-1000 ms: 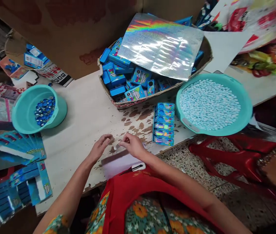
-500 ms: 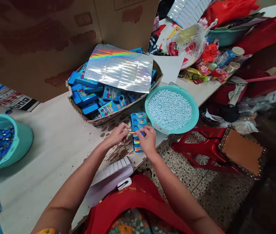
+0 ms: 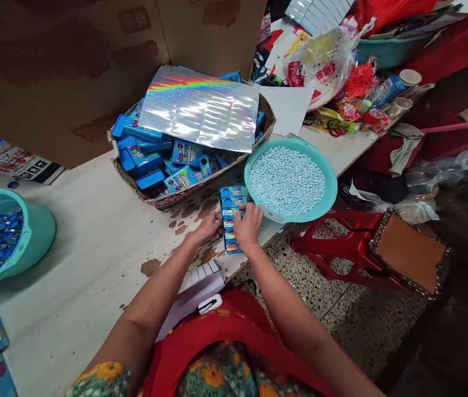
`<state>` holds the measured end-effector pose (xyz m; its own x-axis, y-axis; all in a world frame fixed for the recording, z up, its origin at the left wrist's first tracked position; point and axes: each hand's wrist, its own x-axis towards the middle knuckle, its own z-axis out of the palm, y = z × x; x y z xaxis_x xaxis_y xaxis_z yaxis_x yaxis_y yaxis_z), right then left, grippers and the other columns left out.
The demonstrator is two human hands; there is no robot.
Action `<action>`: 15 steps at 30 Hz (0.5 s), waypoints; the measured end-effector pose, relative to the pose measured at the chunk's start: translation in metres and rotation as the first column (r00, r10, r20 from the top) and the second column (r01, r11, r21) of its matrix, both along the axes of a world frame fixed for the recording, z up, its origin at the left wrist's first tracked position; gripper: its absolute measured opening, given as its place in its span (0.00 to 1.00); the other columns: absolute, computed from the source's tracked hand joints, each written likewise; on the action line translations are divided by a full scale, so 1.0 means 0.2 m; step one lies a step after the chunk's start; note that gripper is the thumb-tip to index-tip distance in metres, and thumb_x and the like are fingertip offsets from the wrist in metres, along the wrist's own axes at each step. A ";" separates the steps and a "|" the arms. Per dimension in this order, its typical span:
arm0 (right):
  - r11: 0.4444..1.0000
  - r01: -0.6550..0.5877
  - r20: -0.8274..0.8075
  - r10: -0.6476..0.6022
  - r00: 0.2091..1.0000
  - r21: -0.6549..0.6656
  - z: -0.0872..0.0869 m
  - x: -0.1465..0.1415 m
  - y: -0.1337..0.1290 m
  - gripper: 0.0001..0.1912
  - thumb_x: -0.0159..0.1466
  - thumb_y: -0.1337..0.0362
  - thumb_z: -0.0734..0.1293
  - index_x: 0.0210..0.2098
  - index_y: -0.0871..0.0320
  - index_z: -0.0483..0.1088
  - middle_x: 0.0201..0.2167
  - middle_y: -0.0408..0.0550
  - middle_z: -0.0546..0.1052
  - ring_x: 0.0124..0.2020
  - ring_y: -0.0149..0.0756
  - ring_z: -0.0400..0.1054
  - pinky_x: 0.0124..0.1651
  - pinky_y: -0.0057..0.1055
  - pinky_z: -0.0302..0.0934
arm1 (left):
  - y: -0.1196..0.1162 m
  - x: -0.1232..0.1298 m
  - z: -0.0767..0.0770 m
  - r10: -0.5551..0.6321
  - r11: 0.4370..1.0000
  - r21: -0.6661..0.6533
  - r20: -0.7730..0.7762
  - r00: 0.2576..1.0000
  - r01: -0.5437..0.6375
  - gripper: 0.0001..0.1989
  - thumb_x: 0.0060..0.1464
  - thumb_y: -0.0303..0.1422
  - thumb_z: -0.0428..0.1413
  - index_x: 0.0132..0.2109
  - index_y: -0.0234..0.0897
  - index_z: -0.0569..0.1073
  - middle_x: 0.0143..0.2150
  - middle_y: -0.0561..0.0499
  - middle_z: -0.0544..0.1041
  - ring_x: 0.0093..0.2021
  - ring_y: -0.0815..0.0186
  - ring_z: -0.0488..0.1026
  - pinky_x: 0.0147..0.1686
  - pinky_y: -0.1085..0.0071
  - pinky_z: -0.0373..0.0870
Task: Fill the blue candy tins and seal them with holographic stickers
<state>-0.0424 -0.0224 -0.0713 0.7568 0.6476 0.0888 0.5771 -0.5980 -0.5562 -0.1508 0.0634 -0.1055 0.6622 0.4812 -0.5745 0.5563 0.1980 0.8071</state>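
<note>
A narrow tray of small blue tins point(image 3: 232, 191) lies near the table's front edge, and several of its tins carry shiny rainbow strips. My right hand point(image 3: 249, 225) rests over the tray's right side, fingertips down on a tin, fingers bent. At the tray's left edge is my left hand point(image 3: 209, 226), its fingers curled; whatever they may hold is too small to make out. Touching the tray's upper right, a teal basin point(image 3: 331, 190) holds pale blue pellets. Behind, a box point(image 3: 161, 202) of blue packs has a silver holographic sheet point(image 3: 201, 110) on top.
At the left stands a teal bucket point(image 3: 39, 234) with blue and silver caps. A big cardboard box point(image 3: 64, 71) rises behind. Bags and wrappers crowd the back right. A red stool point(image 3: 341, 242) stands beside the table. White label sheets point(image 3: 196, 292) lie at the front edge.
The shiny strip that was between my hands is now down at the tray. My right hand has lowered onto the tins, and my left hand has curled in beside the tray. The view has shifted slightly.
</note>
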 end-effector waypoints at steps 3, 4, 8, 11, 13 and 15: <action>0.999 -0.041 0.028 0.042 0.999 -0.027 0.00 0.02 -0.02 0.09 0.61 0.68 0.59 0.41 0.60 0.65 0.38 0.53 0.70 0.42 0.43 0.61 0.48 0.40 0.54 | 0.07 -0.17 0.08 -0.093 0.983 0.148 -0.084 0.992 0.105 0.16 0.49 0.37 0.56 0.44 0.35 0.67 0.25 0.54 0.72 0.23 0.68 0.68 0.25 0.73 0.62; 0.999 -0.041 0.029 0.041 0.999 -0.029 0.00 0.03 -0.03 0.11 0.61 0.69 0.58 0.43 0.60 0.65 0.38 0.53 0.70 0.42 0.42 0.61 0.48 0.40 0.55 | 0.11 -0.28 0.11 -0.121 0.978 0.160 -0.103 0.987 0.137 0.17 0.48 0.38 0.57 0.44 0.34 0.69 0.27 0.52 0.73 0.26 0.67 0.69 0.27 0.73 0.62; 1.000 -0.020 0.051 0.020 0.998 0.011 0.06 0.03 -0.08 0.16 0.60 0.69 0.58 0.48 0.60 0.62 0.44 0.56 0.68 0.47 0.45 0.60 0.48 0.41 0.56 | 0.16 -0.87 0.28 -0.108 0.994 -0.031 -0.170 0.980 0.104 0.21 0.43 0.42 0.61 0.44 0.36 0.74 0.40 0.47 0.76 0.38 0.63 0.71 0.34 0.73 0.64; 0.979 -0.178 0.000 0.179 0.984 0.100 0.13 -0.10 -0.07 0.16 0.61 0.66 0.59 0.49 0.60 0.61 0.46 0.57 0.67 0.50 0.45 0.59 0.50 0.43 0.55 | 0.01 -1.27 0.35 -0.077 0.941 -0.340 -0.231 0.970 -0.006 0.24 0.41 0.41 0.63 0.47 0.38 0.74 0.44 0.46 0.76 0.39 0.62 0.71 0.33 0.73 0.65; 0.913 -0.378 -0.150 0.400 0.904 0.153 0.18 -0.29 -0.05 0.14 0.62 0.65 0.60 0.48 0.59 0.62 0.44 0.54 0.67 0.46 0.42 0.62 0.48 0.39 0.58 | -0.15 -1.42 0.34 -0.007 0.894 -0.438 -0.230 0.973 -0.096 0.24 0.41 0.41 0.63 0.46 0.36 0.75 0.40 0.46 0.77 0.35 0.64 0.71 0.30 0.74 0.64; 0.781 -0.601 -0.354 0.618 0.702 0.170 0.19 -0.54 -0.03 0.13 0.62 0.66 0.61 0.46 0.59 0.64 0.43 0.52 0.68 0.42 0.38 0.64 0.44 0.35 0.60 | -0.29 -1.48 0.29 0.107 0.868 -0.453 -0.228 0.968 -0.203 0.21 0.42 0.42 0.62 0.42 0.33 0.76 0.32 0.47 0.76 0.28 0.67 0.70 0.25 0.74 0.62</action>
